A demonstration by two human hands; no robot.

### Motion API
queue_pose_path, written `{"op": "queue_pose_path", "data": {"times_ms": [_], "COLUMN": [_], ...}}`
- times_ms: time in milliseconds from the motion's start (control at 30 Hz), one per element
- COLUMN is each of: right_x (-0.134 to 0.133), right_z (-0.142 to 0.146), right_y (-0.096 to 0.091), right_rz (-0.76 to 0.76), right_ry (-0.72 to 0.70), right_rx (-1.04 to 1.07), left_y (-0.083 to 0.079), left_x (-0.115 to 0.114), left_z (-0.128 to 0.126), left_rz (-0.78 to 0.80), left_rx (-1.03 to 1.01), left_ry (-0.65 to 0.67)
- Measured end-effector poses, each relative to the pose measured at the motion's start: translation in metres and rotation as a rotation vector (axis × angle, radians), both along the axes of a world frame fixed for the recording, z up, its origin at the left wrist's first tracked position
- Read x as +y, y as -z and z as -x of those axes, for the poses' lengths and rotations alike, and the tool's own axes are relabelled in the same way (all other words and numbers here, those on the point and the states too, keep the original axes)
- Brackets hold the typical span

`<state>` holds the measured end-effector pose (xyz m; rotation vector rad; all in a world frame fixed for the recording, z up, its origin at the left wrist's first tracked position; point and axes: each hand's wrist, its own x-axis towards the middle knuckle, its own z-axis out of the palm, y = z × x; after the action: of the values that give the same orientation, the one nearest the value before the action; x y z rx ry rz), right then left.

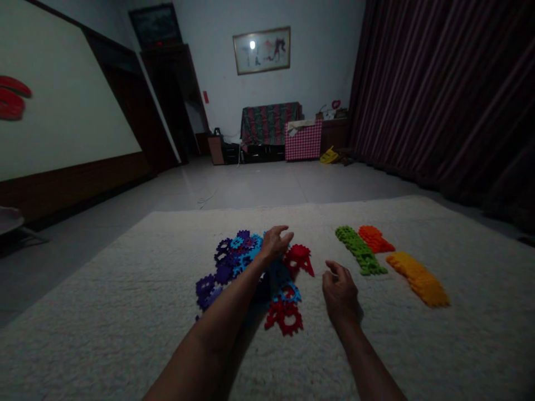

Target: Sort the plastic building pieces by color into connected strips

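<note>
A heap of purple, blue and red gear-shaped pieces [234, 259] lies on a pale carpet [125, 312]. My left hand [275, 243] reaches over the heap's far side, fingers curled down onto the pieces beside a red piece [298, 257]; whether it grips one is hidden. My right hand [339, 289] hovers just right of the heap, fingers loosely bent, nothing visible in it. More red pieces [284, 317] lie near my left forearm. To the right, sorted rows of green pieces [360, 250], orange-red pieces [375, 238] and yellow pieces [420, 278] lie on the carpet.
The carpet ends at a grey tiled floor [251, 184]. Dark curtains [438, 94] hang on the right. At the far wall stand a covered sofa [270, 123], a checked box [303, 140] and a dark doorway [171, 106].
</note>
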<state>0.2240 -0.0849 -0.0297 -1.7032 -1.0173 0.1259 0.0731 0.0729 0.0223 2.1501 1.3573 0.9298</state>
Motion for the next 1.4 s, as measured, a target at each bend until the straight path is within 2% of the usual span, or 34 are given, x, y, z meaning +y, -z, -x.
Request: {"op": "queue_pose_path", "data": {"times_ms": [100, 167, 233, 333, 567, 700, 867, 1167, 1400], "right_x": [0.002, 0.003, 0.004, 0.003, 0.006, 0.006, 0.005, 0.002, 0.003], "right_z": [0.001, 0.000, 0.000, -0.001, -0.002, -0.002, -0.002, -0.001, 0.000], "right_y": [0.000, 0.000, 0.001, 0.002, 0.003, 0.004, 0.003, 0.002, 0.002], "right_rz": [-0.014, -0.028, -0.020, 0.001, -0.011, -0.014, -0.005, 0.034, -0.005], "right_ry": [0.009, -0.007, -0.027, -0.043, -0.046, -0.036, -0.063, -0.070, -0.071], "right_rx": [-0.015, -0.035, -0.050, -0.061, -0.077, -0.074, -0.077, -0.072, -0.082], "left_y": [-0.004, -0.003, 0.002, 0.011, 0.015, 0.011, 0.004, -0.012, -0.011], "left_x": [0.009, 0.012, 0.011, 0.000, -0.029, -0.030, -0.011, 0.022, 0.026], "left_z": [0.046, 0.077, 0.101, 0.124, 0.147, 0.153, 0.143, 0.113, 0.103], "left_rz": [-0.081, -0.047, -0.017, -0.046, -0.114, -0.067, -0.034, 0.203, 0.180], "left_rx": [0.201, 0.344, 0.443, 0.474, 0.416, 0.488, 0.464, 0.668, 0.656], "left_ry": [-0.187, -0.229, -0.137, -0.017, 0.053, -0.063, -0.264, -0.216, -0.254]}}
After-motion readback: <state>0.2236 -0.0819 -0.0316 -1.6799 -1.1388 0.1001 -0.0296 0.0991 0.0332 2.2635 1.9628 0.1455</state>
